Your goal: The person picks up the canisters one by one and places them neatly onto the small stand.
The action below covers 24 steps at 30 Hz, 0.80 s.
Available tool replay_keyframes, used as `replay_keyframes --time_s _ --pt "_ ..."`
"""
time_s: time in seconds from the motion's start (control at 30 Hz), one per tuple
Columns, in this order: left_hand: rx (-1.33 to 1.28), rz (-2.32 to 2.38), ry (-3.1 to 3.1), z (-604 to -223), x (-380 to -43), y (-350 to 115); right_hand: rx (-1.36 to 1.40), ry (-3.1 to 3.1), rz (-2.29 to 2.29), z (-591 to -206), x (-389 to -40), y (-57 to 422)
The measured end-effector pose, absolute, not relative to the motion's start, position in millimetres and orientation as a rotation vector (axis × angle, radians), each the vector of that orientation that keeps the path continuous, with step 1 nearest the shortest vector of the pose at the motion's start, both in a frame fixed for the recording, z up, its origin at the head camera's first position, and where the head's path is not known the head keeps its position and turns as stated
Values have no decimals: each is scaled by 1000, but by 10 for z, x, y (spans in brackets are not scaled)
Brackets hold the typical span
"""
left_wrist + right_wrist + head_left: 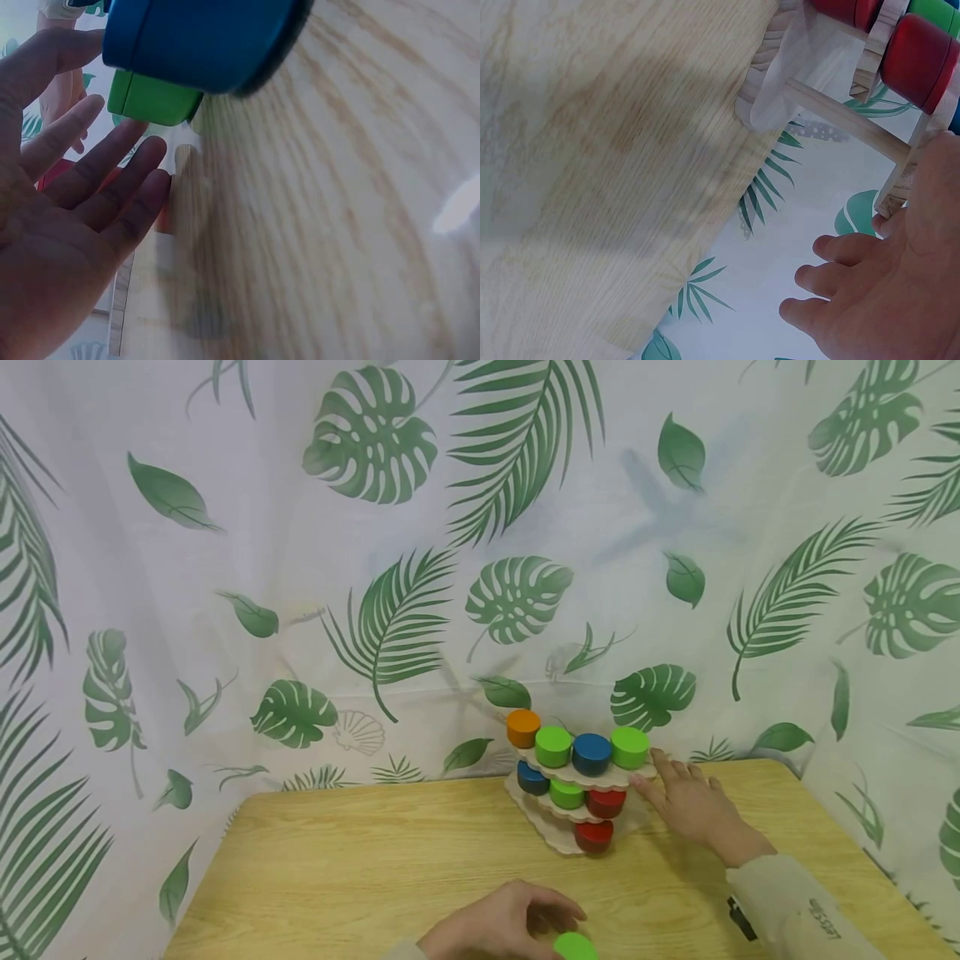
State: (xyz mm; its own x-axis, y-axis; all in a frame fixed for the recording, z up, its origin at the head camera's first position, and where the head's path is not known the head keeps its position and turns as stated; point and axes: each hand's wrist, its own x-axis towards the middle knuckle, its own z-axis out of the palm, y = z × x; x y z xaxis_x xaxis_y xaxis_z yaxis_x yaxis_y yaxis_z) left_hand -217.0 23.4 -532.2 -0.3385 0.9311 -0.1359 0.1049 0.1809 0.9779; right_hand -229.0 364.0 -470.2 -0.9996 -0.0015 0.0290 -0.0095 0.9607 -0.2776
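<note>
A tiered wooden stand (547, 833) with scalloped shelves bears several round coloured blocks: an orange block (523, 728), a blue block (592, 755) and green ones on top, with a red block (595, 836) lowest. My right hand (697, 806) grips the right end of its top shelf, thumb in front and index finger behind; the other fingers stick out loosely. Down at the near side, my left hand (506, 917) reaches beside a loose green block (575, 947) with its fingers spread. In the left wrist view, a blue block (202, 41) stands before that green one, overlapping the thumb tip.
The wooden table (360, 860) extends left of the stand. Behind its back edge hangs a white leaf-print cloth (420, 635), close behind the stand. A wooden dowel (855, 124) props up the shelf end near my right hand.
</note>
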Motion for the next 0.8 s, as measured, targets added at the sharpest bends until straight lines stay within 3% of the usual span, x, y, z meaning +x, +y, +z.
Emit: replay_keyframes --time_s 0.8 --pt "938 1260 1616 -5345 -2105 239 14 -3074 444 -4688 -2283 3636"
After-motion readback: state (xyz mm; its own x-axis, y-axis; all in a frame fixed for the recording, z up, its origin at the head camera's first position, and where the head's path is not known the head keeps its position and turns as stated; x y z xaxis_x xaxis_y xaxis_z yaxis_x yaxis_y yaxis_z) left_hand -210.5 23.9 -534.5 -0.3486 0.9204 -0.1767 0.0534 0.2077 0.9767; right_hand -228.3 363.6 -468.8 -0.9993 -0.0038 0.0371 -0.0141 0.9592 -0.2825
